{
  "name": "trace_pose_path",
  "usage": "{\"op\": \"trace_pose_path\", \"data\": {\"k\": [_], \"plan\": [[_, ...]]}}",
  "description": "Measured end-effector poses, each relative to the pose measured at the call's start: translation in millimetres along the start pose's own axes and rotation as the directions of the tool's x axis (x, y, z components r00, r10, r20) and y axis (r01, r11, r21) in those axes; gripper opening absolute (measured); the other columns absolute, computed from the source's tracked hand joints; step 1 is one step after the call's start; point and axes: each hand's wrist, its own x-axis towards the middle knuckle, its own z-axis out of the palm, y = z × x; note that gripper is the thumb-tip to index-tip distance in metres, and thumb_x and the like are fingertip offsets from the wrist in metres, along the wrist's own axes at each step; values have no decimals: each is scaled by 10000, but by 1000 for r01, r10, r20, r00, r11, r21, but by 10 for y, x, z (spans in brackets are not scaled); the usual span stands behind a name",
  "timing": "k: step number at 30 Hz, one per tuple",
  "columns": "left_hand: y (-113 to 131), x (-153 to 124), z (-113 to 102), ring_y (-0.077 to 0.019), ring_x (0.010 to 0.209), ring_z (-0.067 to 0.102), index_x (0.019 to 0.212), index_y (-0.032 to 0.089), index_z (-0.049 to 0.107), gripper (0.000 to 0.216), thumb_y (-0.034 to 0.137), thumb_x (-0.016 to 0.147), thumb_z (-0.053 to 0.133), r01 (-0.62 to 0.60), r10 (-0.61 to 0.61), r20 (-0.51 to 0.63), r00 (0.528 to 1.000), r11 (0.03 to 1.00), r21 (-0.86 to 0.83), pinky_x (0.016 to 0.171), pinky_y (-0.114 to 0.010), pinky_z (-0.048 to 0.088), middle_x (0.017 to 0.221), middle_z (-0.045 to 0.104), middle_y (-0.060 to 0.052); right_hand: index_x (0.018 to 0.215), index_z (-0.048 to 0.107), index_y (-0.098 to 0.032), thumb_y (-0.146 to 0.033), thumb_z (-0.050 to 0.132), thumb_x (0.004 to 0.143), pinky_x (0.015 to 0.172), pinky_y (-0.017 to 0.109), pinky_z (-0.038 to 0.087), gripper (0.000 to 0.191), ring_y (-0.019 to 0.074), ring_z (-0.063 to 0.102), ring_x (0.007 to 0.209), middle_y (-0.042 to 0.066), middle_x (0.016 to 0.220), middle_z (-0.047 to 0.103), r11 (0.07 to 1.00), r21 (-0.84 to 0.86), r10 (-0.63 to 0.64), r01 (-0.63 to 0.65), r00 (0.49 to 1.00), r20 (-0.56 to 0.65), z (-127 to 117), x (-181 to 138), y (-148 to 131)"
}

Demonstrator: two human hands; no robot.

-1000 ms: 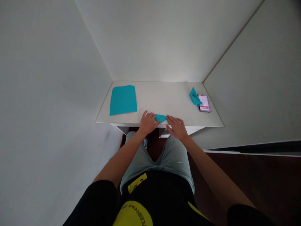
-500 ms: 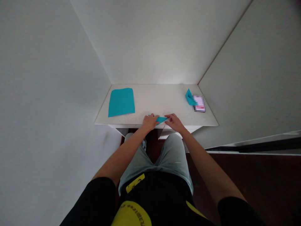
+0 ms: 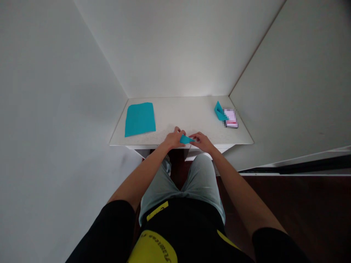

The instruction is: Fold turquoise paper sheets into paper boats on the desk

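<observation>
A small piece of folded blue paper point(image 3: 186, 139) is held between my hands at the front edge of the white desk. My left hand point(image 3: 174, 138) is closed on its left end, and the fingers cover part of it. At its pointed right end, my right hand point(image 3: 202, 141) pinches the tip. On the right side of the desk sits a blue folded paper boat point(image 3: 219, 111). A flat blue sheet of paper point(image 3: 140, 118) lies on the left side.
The white desk point(image 3: 181, 113) stands against the back wall with walls on both sides. A phone-like item point(image 3: 231, 118), its screen pixelated, lies beside the paper boat at the right. My legs point(image 3: 204, 179) are close in front of the desk.
My left hand has shifted its fingers on the folded paper, and the paper has turned a little. The right hand still pinches its tip. The view has moved slightly.
</observation>
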Motion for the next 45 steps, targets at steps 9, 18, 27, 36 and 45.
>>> {"op": "trace_pose_path", "data": {"k": [9,18,27,36,45], "plan": [[-93,-66,76,-279,1161,756,1398,278,573,574,346,895,841,-143,135,-86,987,984,-102,918,-386,621,1458,584,-84,1340,816,-325,-407,924,825,853,383,563,533,213,671,840,56,1075,771,997,-45,-61,62,998,9,-16,-31,-79],[-212,-12,240,-247,1147,733,1377,246,596,584,161,831,783,-252,162,-244,956,877,-409,1048,-409,602,1336,703,-76,1341,794,-295,-550,849,868,887,403,585,541,207,660,856,54,1080,769,971,238,22,-13,999,-36,22,-28,-135],[-269,44,402,-207,1200,702,1425,203,624,615,88,838,765,-271,59,-362,930,775,-571,1059,-371,621,1386,546,-116,1466,665,-254,-537,802,876,878,419,603,668,203,691,873,95,1203,730,927,376,32,-10,998,-52,239,129,-308],[-292,-12,417,-162,967,740,1422,220,629,588,99,863,762,-295,58,-356,933,691,-660,804,-292,648,1303,673,-88,1445,595,-276,-661,743,942,938,439,626,650,224,744,935,55,1101,756,841,511,244,-177,967,-67,443,287,-301],[-310,-114,463,-114,848,746,1428,248,654,576,157,888,829,-311,53,-382,922,689,-655,850,-295,660,1218,676,-41,1410,620,-264,-548,786,898,991,447,607,609,221,737,906,-7,939,738,788,569,292,-236,956,-7,391,357,-227]]}}
